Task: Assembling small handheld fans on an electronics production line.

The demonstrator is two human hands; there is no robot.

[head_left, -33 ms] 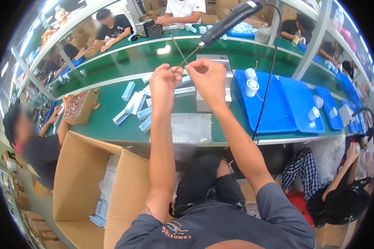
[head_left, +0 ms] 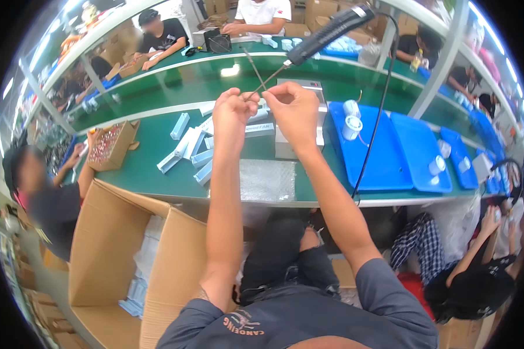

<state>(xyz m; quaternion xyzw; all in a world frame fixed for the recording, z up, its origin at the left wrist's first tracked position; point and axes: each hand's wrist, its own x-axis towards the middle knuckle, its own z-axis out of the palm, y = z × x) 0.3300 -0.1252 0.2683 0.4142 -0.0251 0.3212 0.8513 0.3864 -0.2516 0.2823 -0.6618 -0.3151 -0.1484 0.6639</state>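
My left hand and my right hand are raised close together over the green workbench. Fingers of both are closed in a pinch where two thin metal rods cross. A black electric screwdriver slants above them, with its long thin bit reaching down to my left fingertips. The other thin rod runs down to my right fingertips. Whether anything small sits between the fingers is hidden. Below my hands lies a clear plastic bag.
Light-blue folded boxes lie left of my arms. Blue trays with white round parts stand at right, behind a hanging black cable. A large open carton is at lower left. A co-worker works beside a small-parts box.
The whole view has shifted slightly. Both hands keep the same pinching pose at the crossed rods.
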